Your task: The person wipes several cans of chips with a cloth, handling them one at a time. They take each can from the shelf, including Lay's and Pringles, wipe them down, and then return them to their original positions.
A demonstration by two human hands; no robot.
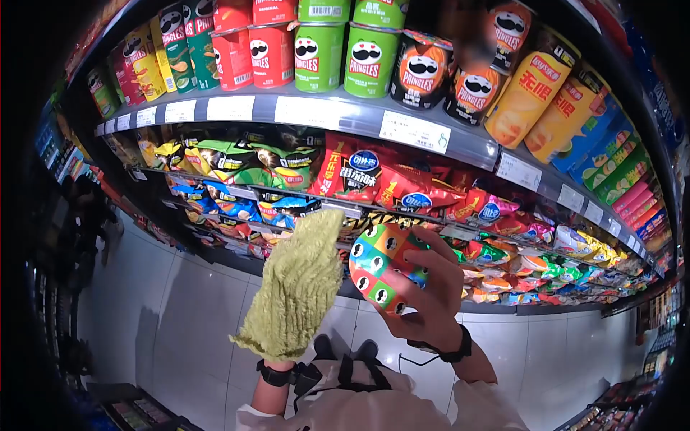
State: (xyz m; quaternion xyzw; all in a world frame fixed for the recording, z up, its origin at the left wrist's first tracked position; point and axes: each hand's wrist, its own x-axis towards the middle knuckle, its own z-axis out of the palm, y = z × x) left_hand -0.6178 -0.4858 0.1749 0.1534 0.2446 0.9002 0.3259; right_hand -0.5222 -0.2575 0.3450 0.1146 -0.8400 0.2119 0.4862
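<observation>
Green mitt (296,291) over flat left hand; right hand (430,298) clasping one multicoloured can (381,266).

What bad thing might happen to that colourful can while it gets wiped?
The right hand holds the patchwork Pringles can tilted in mid-air, gripped only around one end, so it might slip and drop to the tiled floor. The left hand wears a fuzzy green mitt, which looks thick and clumsy for catching anything. Both hands are close to the packed chip bags, so a swing might knock one off its shelf.
</observation>
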